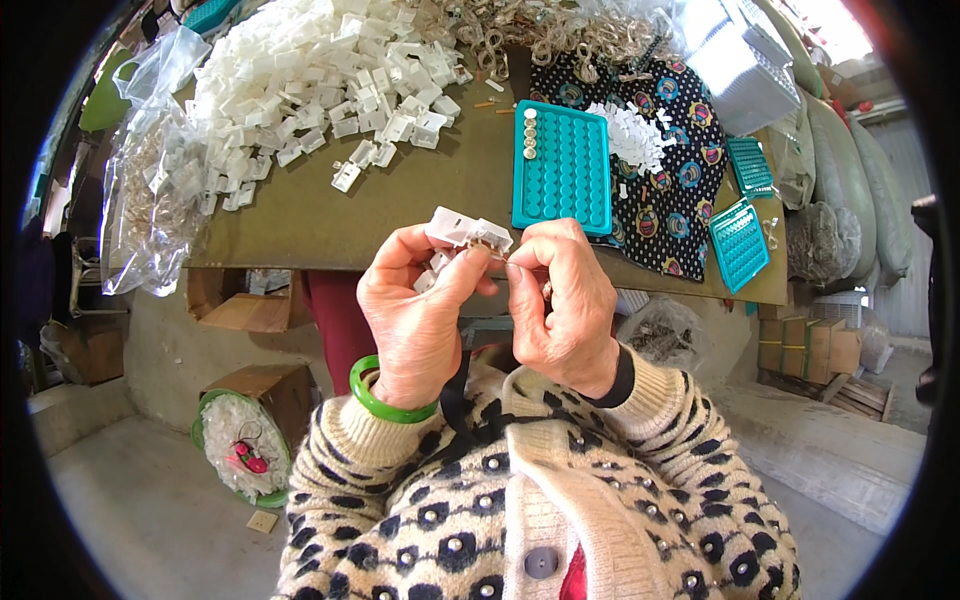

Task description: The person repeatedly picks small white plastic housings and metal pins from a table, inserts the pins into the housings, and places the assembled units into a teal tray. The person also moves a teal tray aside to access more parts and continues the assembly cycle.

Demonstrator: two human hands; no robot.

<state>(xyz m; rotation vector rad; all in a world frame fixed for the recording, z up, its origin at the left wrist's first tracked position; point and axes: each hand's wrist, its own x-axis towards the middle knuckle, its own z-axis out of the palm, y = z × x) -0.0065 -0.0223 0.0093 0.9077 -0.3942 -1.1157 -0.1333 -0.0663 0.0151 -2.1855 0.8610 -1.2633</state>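
Observation:
My left hand, with a green bangle at its wrist, is closed around small white plastic cases. One case is held out at the fingertips, and others show among the fingers. My right hand meets it, thumb and forefinger pinched at the end of that case. Whatever sits in this pinch is too small to make out. Just beyond the right hand lies a teal tray with rows of round hollows, and a few round metallic pieces fill part of its left column.
A large heap of white plastic cases covers the table's far left. Small white slips lie on a dotted cloth beside bundled cords. Smaller teal trays rest at the right edge. A filled green basket stands below left.

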